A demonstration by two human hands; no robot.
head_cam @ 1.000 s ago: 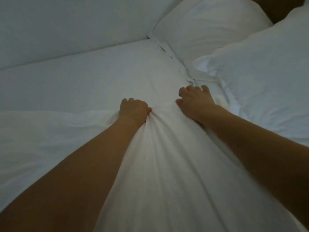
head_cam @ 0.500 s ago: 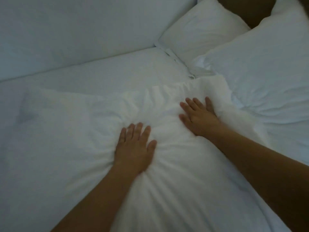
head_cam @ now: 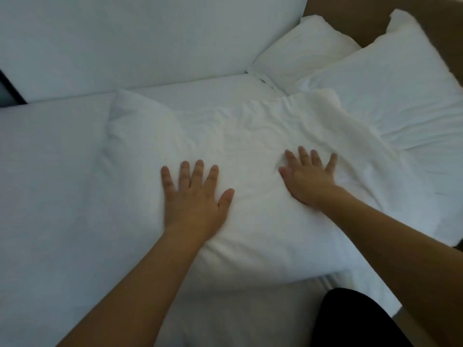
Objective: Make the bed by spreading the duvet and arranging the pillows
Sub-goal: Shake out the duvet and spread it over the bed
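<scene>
Where a second ago both fists bunched the white fabric near the head of the bed, and half a second ago the palms had just flattened on it, the hands now lie spread and released, grasping nothing. The left hand (head_cam: 194, 196) rests palm down with fingers fanned on the duvet (head_cam: 250, 136), and has come nearer the bed's near edge than before. The right hand (head_cam: 309, 177) is likewise flat and open, fingers splayed, pressing the same puffed fabric a little farther toward the head of the bed. The gathered folds that ran between the fists have gone; only shallow wrinkles show beyond the fingertips.

The duvet lies under both palms and reaches past them, its rumpled top edge stopping short of the head of the bed, with bare sheet (head_cam: 195, 96) beyond it. Its right corner overlaps the lower edge of the near pillow (head_cam: 400, 91), which sits at the bed's right head corner. The far pillow (head_cam: 303, 53) lies behind that one, touching it, against the white upholstered side panel (head_cam: 137, 38). A brown headboard (head_cam: 350, 13) shows above both pillows.
</scene>
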